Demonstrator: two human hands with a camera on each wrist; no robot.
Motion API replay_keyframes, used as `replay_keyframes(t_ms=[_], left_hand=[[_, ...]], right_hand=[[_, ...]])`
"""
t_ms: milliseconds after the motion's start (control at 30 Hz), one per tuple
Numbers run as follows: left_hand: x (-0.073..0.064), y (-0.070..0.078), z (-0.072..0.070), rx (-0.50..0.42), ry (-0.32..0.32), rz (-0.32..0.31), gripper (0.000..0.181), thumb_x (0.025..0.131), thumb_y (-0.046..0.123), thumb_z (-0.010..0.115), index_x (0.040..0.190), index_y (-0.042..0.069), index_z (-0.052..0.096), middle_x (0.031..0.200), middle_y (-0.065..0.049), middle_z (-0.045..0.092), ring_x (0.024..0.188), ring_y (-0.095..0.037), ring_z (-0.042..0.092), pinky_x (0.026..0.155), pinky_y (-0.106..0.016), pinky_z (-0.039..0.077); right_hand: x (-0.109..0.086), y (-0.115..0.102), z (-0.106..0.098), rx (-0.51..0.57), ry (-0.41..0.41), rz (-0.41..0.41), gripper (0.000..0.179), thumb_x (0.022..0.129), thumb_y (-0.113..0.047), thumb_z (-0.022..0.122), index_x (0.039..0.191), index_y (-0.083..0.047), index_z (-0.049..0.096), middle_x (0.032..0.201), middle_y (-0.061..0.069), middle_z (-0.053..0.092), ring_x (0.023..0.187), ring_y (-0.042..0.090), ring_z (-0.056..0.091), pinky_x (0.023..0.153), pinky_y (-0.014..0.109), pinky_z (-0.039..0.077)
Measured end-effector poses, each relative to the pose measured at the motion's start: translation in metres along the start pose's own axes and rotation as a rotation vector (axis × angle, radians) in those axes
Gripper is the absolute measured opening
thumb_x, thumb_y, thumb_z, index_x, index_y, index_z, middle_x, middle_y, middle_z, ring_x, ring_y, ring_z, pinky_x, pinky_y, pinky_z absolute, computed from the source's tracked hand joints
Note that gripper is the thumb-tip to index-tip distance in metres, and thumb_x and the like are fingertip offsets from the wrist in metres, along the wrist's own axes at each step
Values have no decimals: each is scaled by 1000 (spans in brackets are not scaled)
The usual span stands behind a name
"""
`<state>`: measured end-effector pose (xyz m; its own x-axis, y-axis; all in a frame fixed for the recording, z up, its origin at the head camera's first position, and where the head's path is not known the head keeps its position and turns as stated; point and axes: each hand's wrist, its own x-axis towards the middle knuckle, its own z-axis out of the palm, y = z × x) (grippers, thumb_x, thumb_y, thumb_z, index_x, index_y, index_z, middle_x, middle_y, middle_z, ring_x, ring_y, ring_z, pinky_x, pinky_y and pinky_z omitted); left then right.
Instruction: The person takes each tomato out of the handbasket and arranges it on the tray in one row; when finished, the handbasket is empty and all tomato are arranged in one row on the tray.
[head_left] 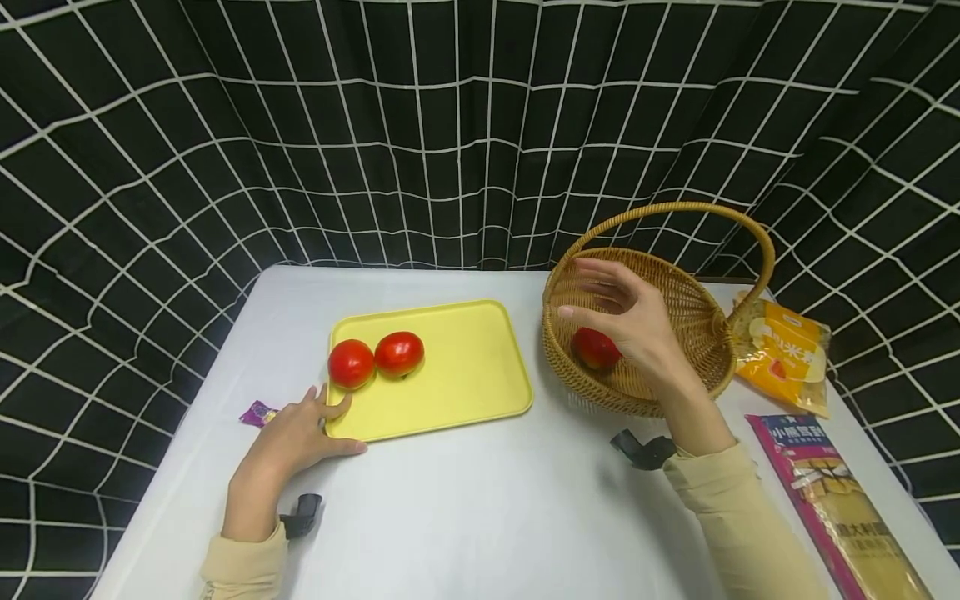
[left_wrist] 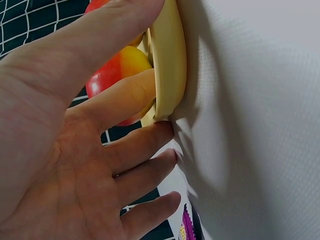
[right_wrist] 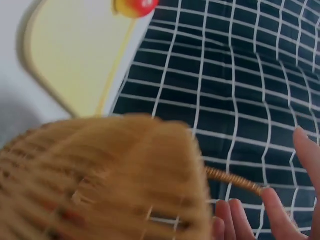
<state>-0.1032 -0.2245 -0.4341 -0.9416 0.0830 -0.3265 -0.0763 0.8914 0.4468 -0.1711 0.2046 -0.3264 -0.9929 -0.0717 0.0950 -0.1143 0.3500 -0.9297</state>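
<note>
Two red fruits, which look like apples with yellow patches, lie at the left of a yellow tray [head_left: 442,375]: one apple [head_left: 351,364] by the left rim, the other apple [head_left: 400,353] beside it. My left hand [head_left: 296,433] touches the tray's near left corner, thumb along the front edge and fingers fairly straight. In the left wrist view the tray's rim [left_wrist: 170,60] meets the thumb and index finger. My right hand [head_left: 633,321] hangs over a wicker basket [head_left: 693,312], thumb and fingers apart with nothing between them. Below it, inside the basket, lies another red fruit [head_left: 595,348], partly hidden.
The basket's tall handle [head_left: 675,208] arches above the right hand. An orange food packet [head_left: 783,354] lies right of the basket, and a long pink-edged packet [head_left: 840,508] nearer. A small purple wrapped sweet [head_left: 258,413] is beside the left hand. Black grid cloth [head_left: 480,125] hangs behind the white table.
</note>
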Motion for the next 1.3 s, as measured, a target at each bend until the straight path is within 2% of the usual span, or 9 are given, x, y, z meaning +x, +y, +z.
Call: replay_keyframes(t_ms=[133, 267, 500, 667, 867, 1100, 1300], left_hand=[[1, -1, 0, -5, 3, -2, 95, 79, 60, 87, 155, 13, 54, 166, -40, 26, 147, -67, 31, 110, -83, 36], [2, 0, 0, -6, 5, 3, 94, 80, 59, 87, 155, 12, 53, 166, -39, 27, 148, -66, 31, 111, -82, 35], [3, 2, 1, -4, 6, -4, 95, 79, 59, 87, 155, 13, 53, 166, -38, 28, 149, -64, 31, 111, -81, 37], [2, 2, 0, -1, 6, -9, 95, 79, 59, 87, 155, 14, 53, 166, -37, 28, 149, -65, 31, 112, -81, 36], [1, 0, -1, -7, 5, -12, 95, 79, 59, 87, 155, 13, 52, 166, -38, 28, 149, -65, 31, 111, -81, 37], [0, -1, -1, -15, 0, -18, 96, 79, 60, 87, 156, 14, 52, 167, -37, 27, 149, -65, 31, 111, -82, 37], [0, 0, 0, -16, 0, -12, 94, 79, 59, 87, 155, 14, 54, 166, -38, 27, 149, -65, 31, 111, -82, 36]], right_hand=[[1, 9, -9, -22, 20, 59, 73, 89, -29, 89, 153, -19, 55, 155, 7, 57, 143, 27, 54, 123, 49, 44], [4, 19, -17, -65, 14, 102, 79, 89, -32, 88, 157, -20, 51, 160, 9, 53, 147, 32, 51, 123, 54, 44], [12, 36, -29, -169, -20, 104, 83, 90, -31, 87, 161, -14, 46, 163, 16, 49, 148, 42, 47, 120, 63, 44], [19, 46, -34, -256, -80, 128, 83, 91, -31, 86, 161, -12, 44, 164, 19, 47, 149, 46, 45, 118, 65, 44], [24, 56, -30, -339, -143, 155, 81, 90, -29, 87, 159, -9, 48, 159, 24, 50, 144, 48, 49, 112, 61, 52], [26, 64, -25, -453, -206, 211, 79, 86, -28, 89, 154, -7, 54, 148, 33, 51, 135, 49, 49, 109, 62, 50], [29, 65, -29, -524, -248, 174, 81, 83, -24, 92, 152, -6, 55, 142, 33, 56, 130, 49, 53, 111, 66, 47]])
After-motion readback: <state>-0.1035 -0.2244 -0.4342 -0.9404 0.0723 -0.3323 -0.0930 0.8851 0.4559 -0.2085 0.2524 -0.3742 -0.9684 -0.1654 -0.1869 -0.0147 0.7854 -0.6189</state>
